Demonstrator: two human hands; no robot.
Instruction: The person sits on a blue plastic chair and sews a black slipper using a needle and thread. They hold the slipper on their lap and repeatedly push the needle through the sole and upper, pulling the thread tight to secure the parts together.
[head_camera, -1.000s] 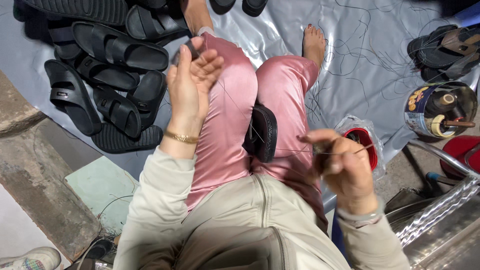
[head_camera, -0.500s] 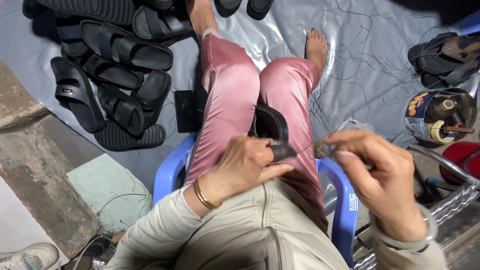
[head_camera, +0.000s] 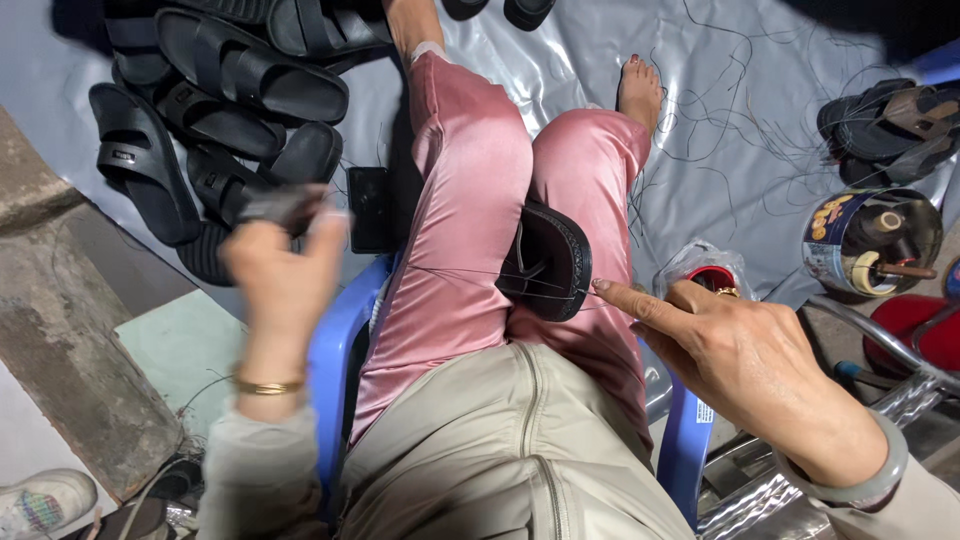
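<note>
A grey plastic sheet (head_camera: 760, 130) covers the floor at the far side, strewn with loose threads. On its far left lies a pile of black sandals (head_camera: 210, 120). Nearer, a blue plastic chair (head_camera: 335, 340) carries the seated person, whose pink-trousered legs clamp a black sandal (head_camera: 555, 262) between the knees (sole edge turned right). At the right stands a round tin (head_camera: 868, 240) holding spools. The right hand (head_camera: 745, 365) has its grip partly spread, the forefinger stretched out to the sandal's edge. The left hand (head_camera: 282, 272), raised at the left and blurred, keeps its grip pressed together on a thin thread (head_camera: 455, 272) running taut to the sandal.
</note>
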